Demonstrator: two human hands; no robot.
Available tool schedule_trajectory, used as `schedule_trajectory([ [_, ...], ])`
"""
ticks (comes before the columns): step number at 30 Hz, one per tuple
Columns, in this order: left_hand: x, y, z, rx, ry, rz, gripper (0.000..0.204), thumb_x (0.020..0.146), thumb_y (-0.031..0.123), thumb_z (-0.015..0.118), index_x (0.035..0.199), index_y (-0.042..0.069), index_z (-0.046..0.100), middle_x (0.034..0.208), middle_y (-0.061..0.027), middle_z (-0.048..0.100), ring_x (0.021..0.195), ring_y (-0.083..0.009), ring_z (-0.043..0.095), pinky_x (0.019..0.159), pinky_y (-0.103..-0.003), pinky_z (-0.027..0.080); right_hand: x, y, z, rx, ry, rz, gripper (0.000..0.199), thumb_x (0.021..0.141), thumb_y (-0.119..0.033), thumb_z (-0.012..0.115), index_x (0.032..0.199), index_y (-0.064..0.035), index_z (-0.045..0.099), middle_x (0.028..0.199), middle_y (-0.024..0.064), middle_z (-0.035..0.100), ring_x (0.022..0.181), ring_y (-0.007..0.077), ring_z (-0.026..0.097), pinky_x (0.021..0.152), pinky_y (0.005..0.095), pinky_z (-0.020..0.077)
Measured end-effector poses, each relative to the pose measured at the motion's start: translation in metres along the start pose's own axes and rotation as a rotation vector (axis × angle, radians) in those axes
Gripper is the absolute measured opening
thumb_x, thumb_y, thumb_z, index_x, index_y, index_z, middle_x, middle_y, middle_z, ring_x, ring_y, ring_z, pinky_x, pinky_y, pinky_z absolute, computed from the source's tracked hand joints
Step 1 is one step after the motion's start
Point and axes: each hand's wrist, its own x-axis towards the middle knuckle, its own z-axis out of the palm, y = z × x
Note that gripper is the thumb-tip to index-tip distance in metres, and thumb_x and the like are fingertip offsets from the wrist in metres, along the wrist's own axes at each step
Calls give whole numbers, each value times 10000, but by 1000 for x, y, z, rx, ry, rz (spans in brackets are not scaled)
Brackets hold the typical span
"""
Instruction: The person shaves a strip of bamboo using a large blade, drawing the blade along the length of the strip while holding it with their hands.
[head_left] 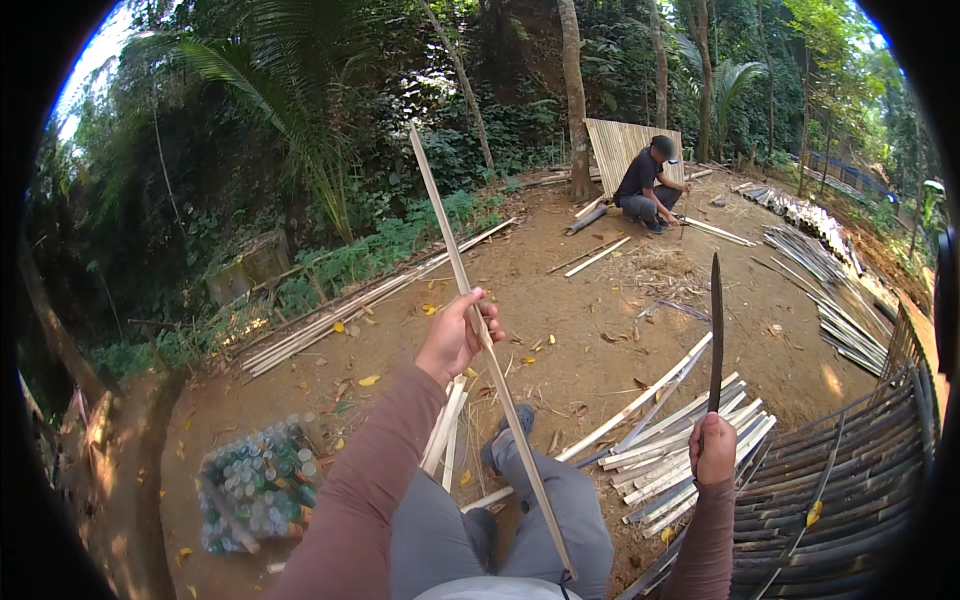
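From the head camera, the nearest package was a clear plastic-wrapped pack of bottles (257, 487), a blocky bundle with green, white and orange caps, lying on the dirt ground (560, 310) well below and to the left of the left hand (457, 335). Any labels on it were too small to make out.

The left hand was closed around a long pale bamboo strip (487, 345), gripping it near its middle; the strip ran tilted from high above the hand down past the grey-trousered knee (560, 495) toward the lower edge. The right hand (714, 448) was clenched on the handle of a long dark blade (716, 330), held upright with the tip above the fist. A heap of split bamboo slats (680, 440) lay just beside and behind the right hand. Far beyond both hands, another person (648, 185) crouched before a bamboo panel (618, 150).
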Motion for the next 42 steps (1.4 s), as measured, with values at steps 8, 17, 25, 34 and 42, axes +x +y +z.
schedule_trajectory([
  [8,25,85,53,199,-72,392,399,1080,253,644,1340,27,442,1047,-77,604,898,-183,686,760,-361,616,-22,9,0,69,26,134,604,1127,-541,493,712,-102,516,555,-8,460,425,78,397,393,246,292],
  [17,37,79,70,420,78,442,381,959,113,644,1294,47,474,914,-36,566,642,-103,580,552,-304,528,-17,6,11,97,41,121,582,1130,-531,489,746,-95,532,568,-1,485,421,82,413,383,245,293],
  [25,23,93,41,976,-157,87,433,963,195,704,1335,50,536,811,27,545,559,-64,498,508,-254,437,-31,40,21,-259,61,-15,595,1141,-450,494,728,-25,558,611,29,503,571,118,497,537,324,375],
  [34,-139,-104,-37,1048,-548,-625,411,872,133,678,1255,-13,634,885,-42,630,777,-130,594,693,-319,506,-140,55,77,-754,-304,119,542,1036,-527,618,829,-27,641,721,212,621,719,455,644,634,505,492],
  [42,-176,-184,-50,1012,-744,-858,447,874,181,698,1250,-34,588,946,-167,692,885,-261,686,804,-394,541,-195,80,70,-943,-439,289,591,1021,-618,587,878,-53,690,817,173,706,774,412,710,692,515,553],
])
